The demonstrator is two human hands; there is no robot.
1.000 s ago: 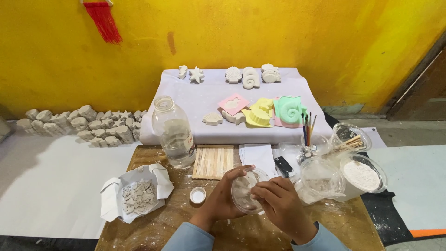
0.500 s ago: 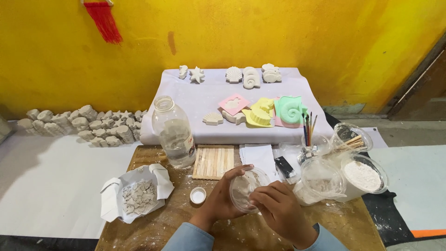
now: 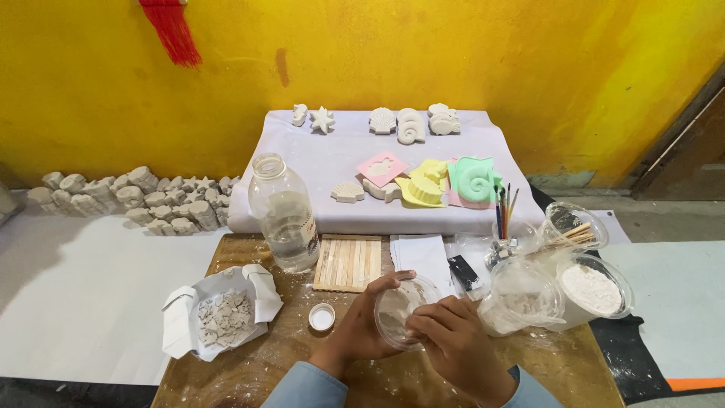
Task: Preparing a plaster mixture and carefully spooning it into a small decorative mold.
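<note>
A yellow wall (image 3: 423, 53) with a hanging red tassel (image 3: 172, 30) backs the worn wooden table (image 3: 257, 370).

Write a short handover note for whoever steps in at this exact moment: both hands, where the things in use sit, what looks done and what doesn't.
Left hand: cups the clear plastic cup from its left side, over the wooden table.
Right hand: fingers on the cup's near rim.
Around: open bottle and its white cap to the left, paper with white broken pieces, stick mat, tub of white powder to the right.
Done: white casts and coloured moulds lie on the cloth behind.
Left: the cup shows only a whitish film; contents unclear.
</note>
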